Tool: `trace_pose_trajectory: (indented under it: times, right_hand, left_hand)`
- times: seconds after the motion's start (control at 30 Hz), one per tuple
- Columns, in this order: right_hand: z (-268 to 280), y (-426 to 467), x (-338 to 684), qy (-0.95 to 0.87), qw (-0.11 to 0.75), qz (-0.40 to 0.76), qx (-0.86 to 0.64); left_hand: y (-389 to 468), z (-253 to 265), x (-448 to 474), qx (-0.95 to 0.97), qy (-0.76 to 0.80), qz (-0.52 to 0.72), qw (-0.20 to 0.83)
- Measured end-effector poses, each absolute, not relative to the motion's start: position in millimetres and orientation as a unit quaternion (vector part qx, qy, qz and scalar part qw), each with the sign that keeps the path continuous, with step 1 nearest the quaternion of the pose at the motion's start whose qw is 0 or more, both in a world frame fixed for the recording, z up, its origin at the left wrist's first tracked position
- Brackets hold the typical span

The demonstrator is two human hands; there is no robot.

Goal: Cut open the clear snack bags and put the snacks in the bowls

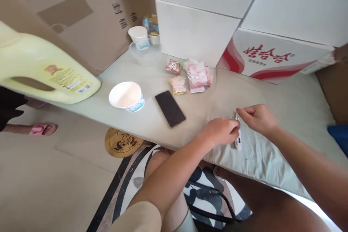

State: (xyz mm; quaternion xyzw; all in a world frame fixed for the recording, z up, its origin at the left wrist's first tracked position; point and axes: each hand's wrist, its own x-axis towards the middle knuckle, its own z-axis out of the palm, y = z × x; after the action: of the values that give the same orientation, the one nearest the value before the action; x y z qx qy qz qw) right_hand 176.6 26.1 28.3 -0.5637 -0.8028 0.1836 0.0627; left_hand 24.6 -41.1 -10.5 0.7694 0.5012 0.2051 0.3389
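Observation:
A slim white object (238,142) with dark slots along its side stands out beside my left hand (222,131); its exact kind is unclear. The fingers of my left hand are curled closed on it, covering part of its length. Close to its far end is my right hand (257,117), thumb and fingers pinched together. Whatever lies in that pinch is too small to make out. To the left of both hands, a black phone (170,108) lies flat on the cloth-covered surface (195,110).
Small wrapped packets (198,75) lie beyond the phone. A white paper cup (126,96) stands left of it, near a large yellow bottle (67,70). White boxes (198,30) and a cardboard carton (81,18) line the back. Another person's foot (43,129) shows at left.

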Motion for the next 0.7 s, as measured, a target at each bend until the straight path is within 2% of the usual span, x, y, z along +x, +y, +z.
trace_pose_trajectory:
  times: [0.13,0.47,0.57,0.7]
  right_hand:
    - [40.6,36.8,96.7,-0.861,0.049,0.187,-0.47]
    - [30.5,103.3,-107.3,-0.961,0.094,0.025,-0.259]
    - [22.1,127.4,-159.4,-0.972,0.071,-0.022,-0.222]
    - [20.3,144.0,-197.1,-0.962,0.008,-0.04,-0.271]
  left_hand:
    - [-44.8,-4.5,12.2,0.768,0.495,0.198,0.355]
    - [-53.2,4.3,-38.3,0.739,0.489,0.213,0.413]
    - [-54.6,6.1,-51.7,0.722,0.509,0.217,0.416]
    - [-59.1,8.9,-63.3,0.716,0.519,0.198,0.422]
